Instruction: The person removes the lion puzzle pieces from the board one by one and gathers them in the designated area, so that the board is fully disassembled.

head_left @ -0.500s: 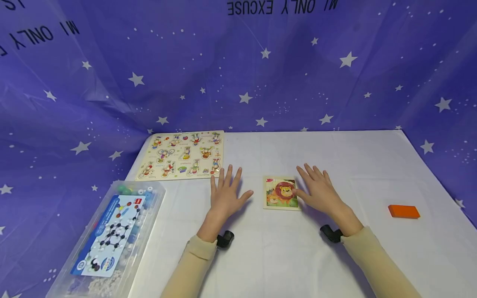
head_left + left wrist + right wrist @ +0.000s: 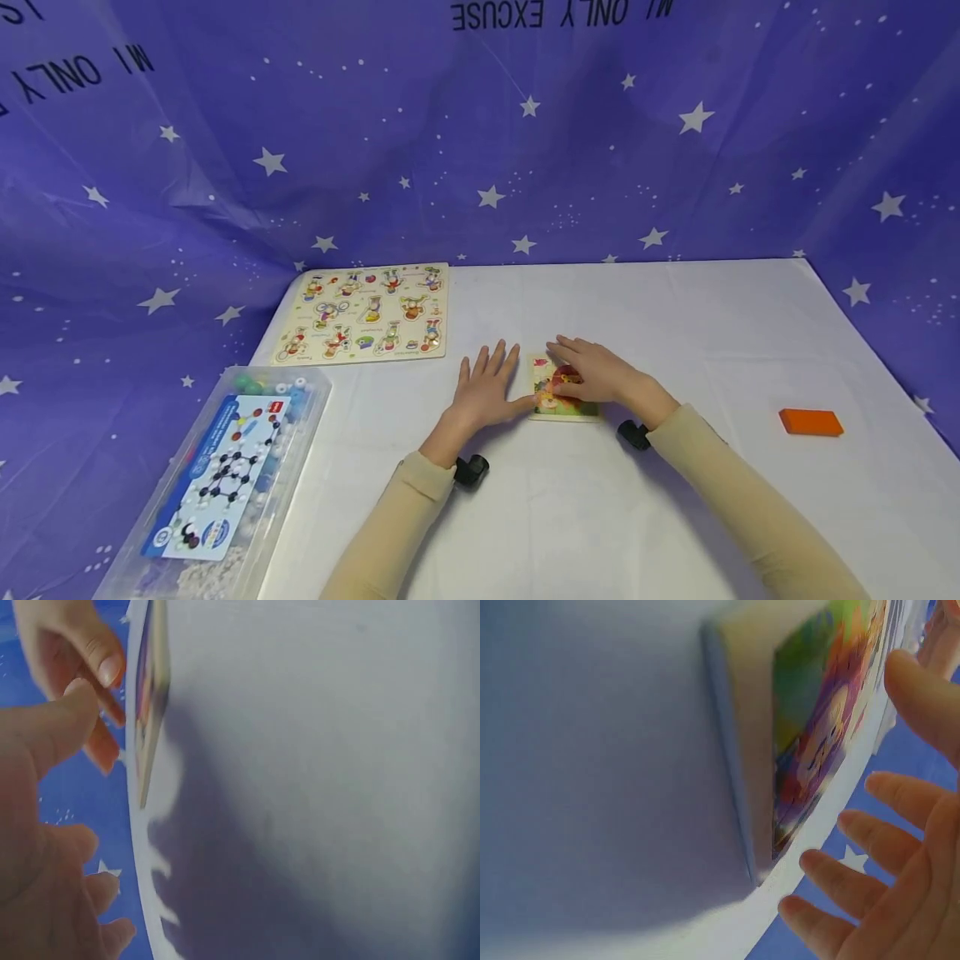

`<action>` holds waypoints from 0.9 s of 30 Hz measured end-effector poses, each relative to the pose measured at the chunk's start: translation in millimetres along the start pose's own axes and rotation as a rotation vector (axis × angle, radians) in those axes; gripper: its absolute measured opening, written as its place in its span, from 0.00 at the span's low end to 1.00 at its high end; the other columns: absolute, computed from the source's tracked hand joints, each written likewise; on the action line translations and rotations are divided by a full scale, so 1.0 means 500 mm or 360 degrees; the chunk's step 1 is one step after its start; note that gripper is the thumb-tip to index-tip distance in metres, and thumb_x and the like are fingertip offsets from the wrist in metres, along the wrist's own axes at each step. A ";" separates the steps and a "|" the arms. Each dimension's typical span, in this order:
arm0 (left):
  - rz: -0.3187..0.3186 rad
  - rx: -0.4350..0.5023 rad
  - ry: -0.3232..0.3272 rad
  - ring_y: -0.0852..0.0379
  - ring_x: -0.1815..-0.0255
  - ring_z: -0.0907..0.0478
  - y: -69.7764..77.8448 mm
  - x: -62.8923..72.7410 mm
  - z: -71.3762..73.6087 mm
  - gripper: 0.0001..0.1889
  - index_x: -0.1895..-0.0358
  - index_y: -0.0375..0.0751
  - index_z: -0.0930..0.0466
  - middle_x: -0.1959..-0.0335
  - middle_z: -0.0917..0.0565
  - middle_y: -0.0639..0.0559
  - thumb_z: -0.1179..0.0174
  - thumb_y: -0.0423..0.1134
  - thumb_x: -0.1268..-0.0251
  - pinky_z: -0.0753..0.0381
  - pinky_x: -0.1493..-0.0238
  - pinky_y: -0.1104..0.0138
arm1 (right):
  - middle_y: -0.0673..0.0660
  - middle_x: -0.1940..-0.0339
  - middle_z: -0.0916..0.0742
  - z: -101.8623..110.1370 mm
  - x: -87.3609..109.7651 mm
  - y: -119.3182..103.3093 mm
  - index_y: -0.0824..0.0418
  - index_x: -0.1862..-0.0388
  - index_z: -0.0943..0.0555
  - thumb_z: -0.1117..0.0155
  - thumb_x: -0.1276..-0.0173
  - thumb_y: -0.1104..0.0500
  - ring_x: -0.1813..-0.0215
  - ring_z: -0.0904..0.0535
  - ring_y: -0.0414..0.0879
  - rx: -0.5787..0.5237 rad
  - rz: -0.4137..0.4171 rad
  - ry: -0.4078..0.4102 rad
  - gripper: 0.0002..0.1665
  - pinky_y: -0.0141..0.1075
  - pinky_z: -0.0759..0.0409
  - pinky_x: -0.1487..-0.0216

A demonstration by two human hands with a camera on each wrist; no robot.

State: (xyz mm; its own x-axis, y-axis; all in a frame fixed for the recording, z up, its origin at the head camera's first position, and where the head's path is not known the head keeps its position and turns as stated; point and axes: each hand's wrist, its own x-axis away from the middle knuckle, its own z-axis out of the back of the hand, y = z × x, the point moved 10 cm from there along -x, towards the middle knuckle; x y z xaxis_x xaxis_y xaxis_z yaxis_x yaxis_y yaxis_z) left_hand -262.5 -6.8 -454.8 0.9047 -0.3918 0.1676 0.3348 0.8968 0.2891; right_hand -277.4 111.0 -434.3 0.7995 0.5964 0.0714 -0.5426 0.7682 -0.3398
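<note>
A small square lion puzzle (image 2: 566,408) in a pale wooden frame lies flat in the middle of the white table. My right hand (image 2: 596,372) hovers over its upper right part with fingers spread, covering much of the lion. To the left of the puzzle is my left hand (image 2: 486,395), fingers extended and the thumb reaching toward the frame's left edge. In the right wrist view, the puzzle (image 2: 810,742) shows beside the relaxed fingers, which hold nothing. The left wrist view shows the puzzle's edge (image 2: 156,712) beyond the left thumb.
At the back left lies a wooden board (image 2: 360,333) with cartoon figures. A clear plastic box (image 2: 300,442) with a molecule-model card and small parts stands at the left. An orange block (image 2: 811,422) rests on the right side. A purple starry cloth (image 2: 487,150) hangs behind.
Both hands have moved inward toward the puzzle. The right hand has shifted left and now covers part of the lion picture; the left hand has shifted right to the frame's left side.
</note>
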 end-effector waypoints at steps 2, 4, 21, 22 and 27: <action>-0.0012 -0.0028 -0.0048 0.44 0.29 0.64 0.006 -0.005 -0.008 0.46 0.28 0.49 0.60 0.28 0.60 0.48 0.55 0.69 0.43 0.66 0.36 0.46 | 0.68 0.33 0.37 -0.003 -0.008 -0.001 0.64 0.33 0.39 0.40 0.38 0.45 0.35 0.41 0.64 -0.0011 0.0012 -0.0049 0.41 0.56 0.44 0.39; -0.0016 -0.0063 -0.0106 0.44 0.29 0.65 0.010 -0.007 -0.019 0.46 0.28 0.50 0.60 0.28 0.61 0.49 0.56 0.69 0.43 0.66 0.36 0.46 | 0.68 0.33 0.38 -0.010 -0.013 -0.002 0.64 0.32 0.39 0.40 0.39 0.45 0.35 0.41 0.63 -0.0021 0.0017 -0.0110 0.41 0.56 0.43 0.39; -0.0001 -0.0084 -0.0209 0.47 0.29 0.65 0.016 -0.007 -0.041 0.43 0.28 0.54 0.57 0.28 0.59 0.52 0.55 0.69 0.43 0.64 0.35 0.47 | 0.68 0.35 0.36 -0.033 -0.029 -0.014 0.62 0.35 0.35 0.34 0.43 0.47 0.35 0.41 0.63 -0.0060 -0.0051 -0.0212 0.40 0.55 0.40 0.40; 0.0001 -0.0088 -0.0212 0.47 0.29 0.65 0.015 -0.007 -0.041 0.44 0.28 0.54 0.57 0.27 0.59 0.53 0.56 0.69 0.43 0.64 0.35 0.47 | 0.68 0.35 0.35 -0.031 -0.030 -0.014 0.62 0.35 0.34 0.34 0.43 0.47 0.35 0.40 0.62 -0.0075 -0.0047 -0.0204 0.40 0.54 0.40 0.40; 0.0005 -0.0087 -0.0227 0.47 0.29 0.66 0.014 -0.009 -0.040 0.44 0.28 0.55 0.58 0.27 0.60 0.53 0.56 0.70 0.44 0.64 0.35 0.47 | 0.66 0.39 0.31 -0.024 -0.039 -0.016 0.62 0.40 0.31 0.30 0.46 0.50 0.39 0.37 0.62 -0.0124 -0.0030 -0.0181 0.37 0.54 0.37 0.42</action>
State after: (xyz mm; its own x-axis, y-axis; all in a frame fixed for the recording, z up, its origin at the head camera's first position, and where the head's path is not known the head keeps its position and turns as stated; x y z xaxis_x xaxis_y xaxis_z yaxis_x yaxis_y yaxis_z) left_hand -258.9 5.5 -472.2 0.8602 -0.4109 0.3019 0.3495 0.9063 0.2375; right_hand -285.7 90.3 -444.2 0.7727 0.6079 0.1827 -0.5026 0.7618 -0.4087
